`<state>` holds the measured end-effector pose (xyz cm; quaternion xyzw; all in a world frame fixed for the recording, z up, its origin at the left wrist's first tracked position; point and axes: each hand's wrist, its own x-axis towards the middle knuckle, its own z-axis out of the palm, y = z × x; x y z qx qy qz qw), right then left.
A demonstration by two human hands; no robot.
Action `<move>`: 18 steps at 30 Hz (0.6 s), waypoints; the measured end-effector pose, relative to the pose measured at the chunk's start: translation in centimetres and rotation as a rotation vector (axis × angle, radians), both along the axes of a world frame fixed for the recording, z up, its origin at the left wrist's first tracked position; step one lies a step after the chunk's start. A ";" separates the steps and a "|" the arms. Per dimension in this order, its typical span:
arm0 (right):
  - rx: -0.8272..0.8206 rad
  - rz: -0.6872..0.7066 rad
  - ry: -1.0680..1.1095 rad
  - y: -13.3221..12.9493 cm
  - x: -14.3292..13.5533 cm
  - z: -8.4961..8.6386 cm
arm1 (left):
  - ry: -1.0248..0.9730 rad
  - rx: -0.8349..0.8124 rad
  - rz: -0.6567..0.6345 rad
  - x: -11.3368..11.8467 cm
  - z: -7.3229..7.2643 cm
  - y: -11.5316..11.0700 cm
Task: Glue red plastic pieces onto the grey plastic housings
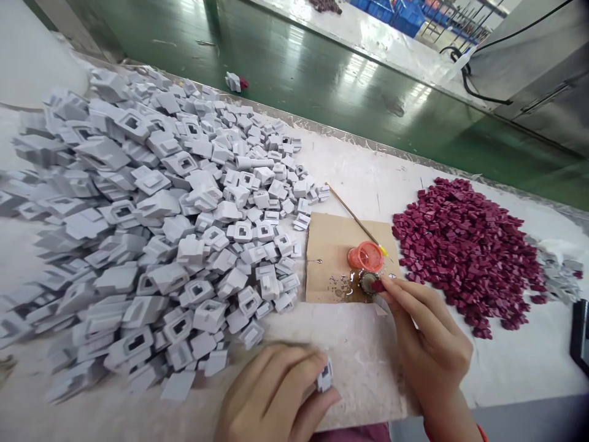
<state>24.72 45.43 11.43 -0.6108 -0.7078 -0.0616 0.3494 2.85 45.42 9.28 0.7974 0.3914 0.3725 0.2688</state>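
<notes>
My left hand (pixel 280 393), at the front edge of the table, is closed on a small grey plastic part (pixel 324 376) with an opening in its face. Between thumb and fingers, my right hand (pixel 423 334) pinches a small maroon piece (pixel 378 285). That piece is at a bottle cap (pixel 369 282), which lies on a wet patch of a brown cardboard sheet (pixel 326 239). Just behind the cap stands a small orange-red cup (pixel 365 256). A thin stick with a yellow tip (pixel 353 215) leans across the cardboard behind the cup.
A large heap of grey parts (pixel 184 227) covers the table's left side. To the right lies a pile of maroon pieces (pixel 469 252), with more grey bits (pixel 559 273) beyond it. A green conveyor belt (pixel 294 73) runs behind the table, carrying one grey part (pixel 233 81).
</notes>
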 end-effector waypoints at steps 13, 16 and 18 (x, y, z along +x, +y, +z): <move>-0.252 0.045 0.620 -4.2 -6.2 0.3 | -0.050 -0.091 0.081 0.7 -0.4 -0.9; -0.258 0.059 0.596 -4.2 -6.6 -0.3 | -0.047 -0.112 0.072 0.7 -0.3 -0.9; -0.253 0.078 0.578 -4.2 -6.5 -0.4 | -0.049 -0.116 0.071 0.7 -0.3 -0.8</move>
